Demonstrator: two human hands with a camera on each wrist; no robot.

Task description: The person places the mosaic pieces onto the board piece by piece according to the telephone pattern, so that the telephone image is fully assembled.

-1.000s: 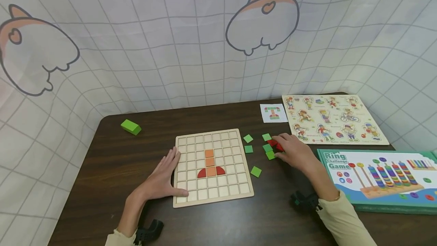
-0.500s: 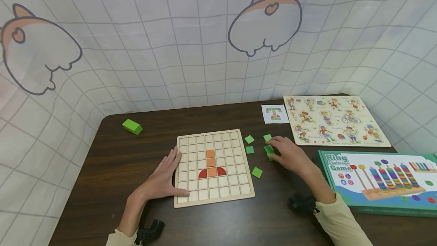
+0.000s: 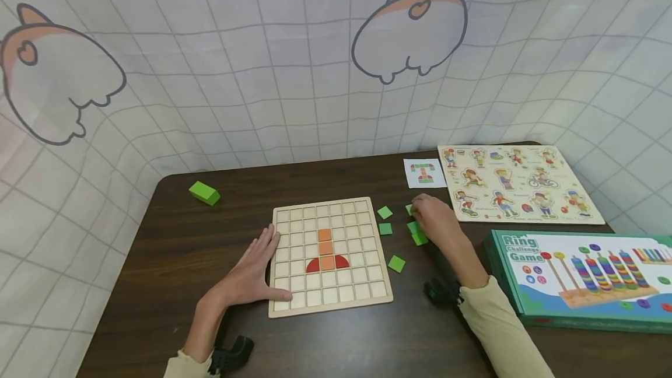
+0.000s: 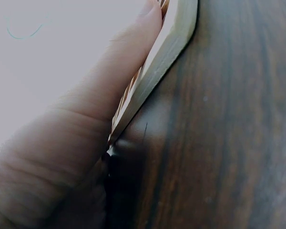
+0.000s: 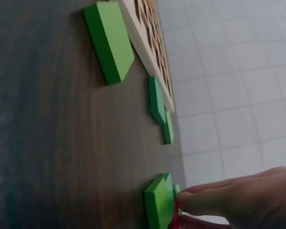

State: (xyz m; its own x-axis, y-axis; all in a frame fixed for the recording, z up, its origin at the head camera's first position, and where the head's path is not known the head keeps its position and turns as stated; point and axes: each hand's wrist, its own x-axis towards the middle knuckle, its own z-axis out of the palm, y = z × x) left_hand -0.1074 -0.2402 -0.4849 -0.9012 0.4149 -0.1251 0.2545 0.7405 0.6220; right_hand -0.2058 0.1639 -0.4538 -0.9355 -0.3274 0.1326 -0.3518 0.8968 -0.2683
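Observation:
My left hand [image 3: 247, 276] lies along the left side of a square wooden grid board [image 3: 362, 302], fingers at its edge and the thumb over a front-left cell. On the board, orange squares [image 3: 325, 248] form a column, with red quarter-round pieces [image 3: 342, 261] at either side of its lowest square. My right hand [image 3: 438, 220] reaches into a cluster of green square tiles [image 3: 419, 238]. In the right wrist view its thumb tip is right at a red piece [image 5: 174, 217] beside those tiles; I cannot tell whether the fingers pinch it.
Loose green tiles [image 3: 396, 263] lie right of the board. A green block [image 3: 205, 192] sits at back left. A pattern card [image 3: 424, 174], a picture puzzle board [image 3: 517, 182] and a Ring Challenge Game box [image 3: 583, 279] occupy the right side. A patterned cloth [image 3: 304, 74] hangs behind the table.
My right hand has shifted left and slightly back over the tile cluster, now covering the red pieces in the head view. The left hand stays on the board.

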